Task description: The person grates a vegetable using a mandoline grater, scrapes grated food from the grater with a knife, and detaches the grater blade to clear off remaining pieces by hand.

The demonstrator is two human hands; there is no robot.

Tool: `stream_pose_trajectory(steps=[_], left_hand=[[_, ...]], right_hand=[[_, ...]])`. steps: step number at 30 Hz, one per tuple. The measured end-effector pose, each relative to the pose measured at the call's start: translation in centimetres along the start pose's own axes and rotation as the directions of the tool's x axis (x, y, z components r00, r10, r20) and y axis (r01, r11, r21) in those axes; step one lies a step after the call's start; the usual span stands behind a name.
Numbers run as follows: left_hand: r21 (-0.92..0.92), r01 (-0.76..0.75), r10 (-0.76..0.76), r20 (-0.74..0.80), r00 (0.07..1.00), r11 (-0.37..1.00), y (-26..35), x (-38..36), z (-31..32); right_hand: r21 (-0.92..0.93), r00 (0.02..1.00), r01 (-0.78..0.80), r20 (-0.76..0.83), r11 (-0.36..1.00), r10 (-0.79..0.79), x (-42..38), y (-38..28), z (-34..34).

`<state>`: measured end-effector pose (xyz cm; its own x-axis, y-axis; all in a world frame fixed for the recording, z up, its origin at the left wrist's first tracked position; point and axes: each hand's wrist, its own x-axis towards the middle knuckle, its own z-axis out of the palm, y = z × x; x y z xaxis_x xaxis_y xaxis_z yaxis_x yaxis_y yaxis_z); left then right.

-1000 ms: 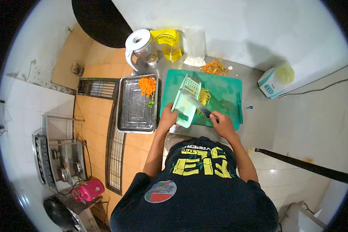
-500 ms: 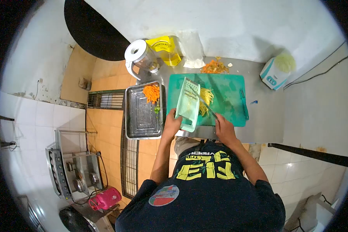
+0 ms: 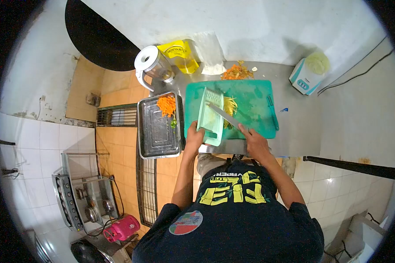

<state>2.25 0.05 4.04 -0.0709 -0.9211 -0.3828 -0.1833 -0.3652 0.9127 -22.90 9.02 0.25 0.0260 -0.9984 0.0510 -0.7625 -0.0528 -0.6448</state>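
My left hand (image 3: pixel 194 135) grips the near end of a pale green grater (image 3: pixel 210 117), which is tilted over the left part of the green cutting board (image 3: pixel 254 94). In my right hand (image 3: pixel 255 143) is a knife (image 3: pixel 227 116); its blade reaches left across the grater's slotted face, with the tip over the upper half. Thin yellowish shreds (image 3: pixel 230 106) lie heaped on the board just right of the grater, partly hidden under the blade. A slim dark green tool (image 3: pixel 272 113) rests along the board's right edge.
Left of the board, a metal tray (image 3: pixel 159 154) holds orange shreds (image 3: pixel 166 106) and small green pieces (image 3: pixel 174 123). Behind stand a white-lidded jug (image 3: pixel 151 65), a yellow pouch (image 3: pixel 180 55), a clear bag (image 3: pixel 210 52) and orange peelings (image 3: pixel 237 71). A white-and-teal appliance (image 3: pixel 303 78) is at right.
The knife blade has swung to a flatter angle, its tip moving left and down the grater. My left hand keeps its hold on the grater. The whole view has shifted slightly.
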Motion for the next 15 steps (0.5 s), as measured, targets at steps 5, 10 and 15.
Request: stream_pose_trajectory(steps=[5,10,15], left_hand=[[-0.070,0.039,-0.040,-0.003,0.999,0.997,-1.3,0.2,0.2],[-0.065,0.068,-0.066,0.034,0.997,0.996,-1.0,-0.1,0.4],[-0.034,0.022,-0.022,0.001,1.000,0.999,-2.0,-0.1,0.3]], right_hand=[[0.024,0.987,0.033,-0.157,0.999,-0.029,0.1,0.2,-0.3],[0.044,0.987,0.034,-0.159,0.998,-0.026,0.8,0.9,-0.4],[-0.089,0.998,0.034,0.048,0.995,-0.030,0.5,0.6,-1.6]])
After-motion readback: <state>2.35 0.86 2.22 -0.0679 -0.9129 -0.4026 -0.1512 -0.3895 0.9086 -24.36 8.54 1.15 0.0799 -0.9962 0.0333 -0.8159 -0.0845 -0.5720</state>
